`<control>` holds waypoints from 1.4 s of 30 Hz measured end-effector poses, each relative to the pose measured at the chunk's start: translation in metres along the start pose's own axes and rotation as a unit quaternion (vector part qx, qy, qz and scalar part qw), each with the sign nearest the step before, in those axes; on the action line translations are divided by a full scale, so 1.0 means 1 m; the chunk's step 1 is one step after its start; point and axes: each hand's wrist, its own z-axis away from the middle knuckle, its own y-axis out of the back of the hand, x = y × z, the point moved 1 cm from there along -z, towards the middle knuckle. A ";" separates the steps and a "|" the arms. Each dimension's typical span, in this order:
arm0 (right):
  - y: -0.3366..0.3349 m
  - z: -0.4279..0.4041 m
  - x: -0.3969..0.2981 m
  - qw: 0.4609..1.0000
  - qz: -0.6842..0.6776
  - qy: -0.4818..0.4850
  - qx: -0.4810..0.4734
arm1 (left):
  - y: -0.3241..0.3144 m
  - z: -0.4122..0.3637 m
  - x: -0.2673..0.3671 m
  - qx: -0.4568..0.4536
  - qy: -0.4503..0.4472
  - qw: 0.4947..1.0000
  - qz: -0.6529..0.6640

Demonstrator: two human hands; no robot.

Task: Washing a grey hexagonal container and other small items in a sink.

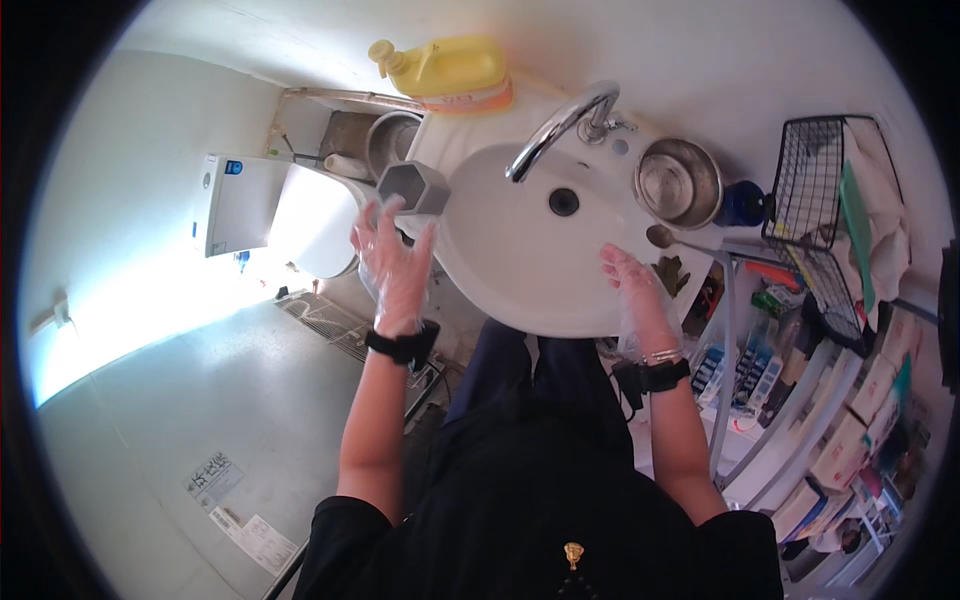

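Note:
Both of my hands wear clear plastic gloves. My left hand (394, 266), fingers spread, is just in front of a grey hexagonal container (431, 191) at the left rim of a white washbasin (495, 262); whether the fingertips touch it I cannot tell. Over the basin's right rim is my right hand (634, 285), holding nothing that I can see, its fingers fairly close together. A chrome faucet (559, 127) arches over the basin, whose dark drain (564, 202) shows. Right of the faucet stands a stainless steel pot (679, 184), with a spoon (664, 237) below it.
A yellow jug (457, 71) stands behind the basin at the left. On the right are a dark blue container (741, 203), a black wire basket (806, 180) holding cloth and a green item, and crowded shelves. A large grey metal surface (187, 397) lies to the left.

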 end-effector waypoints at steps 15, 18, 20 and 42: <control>0.061 0.096 0.023 0.976 -0.054 0.107 0.181 | -0.066 0.022 -0.063 -0.053 -0.091 0.976 0.189; 0.046 0.099 0.005 0.984 -0.077 0.111 0.115 | -0.047 0.047 -0.008 -0.071 -0.190 0.961 0.186; 0.032 0.092 -0.004 0.989 -0.090 0.108 0.048 | -0.046 0.060 0.025 -0.118 -0.182 0.959 0.184; -0.136 -0.058 -0.039 0.894 -0.421 0.053 -0.147 | -0.071 -0.054 0.009 -0.258 -0.231 0.857 0.381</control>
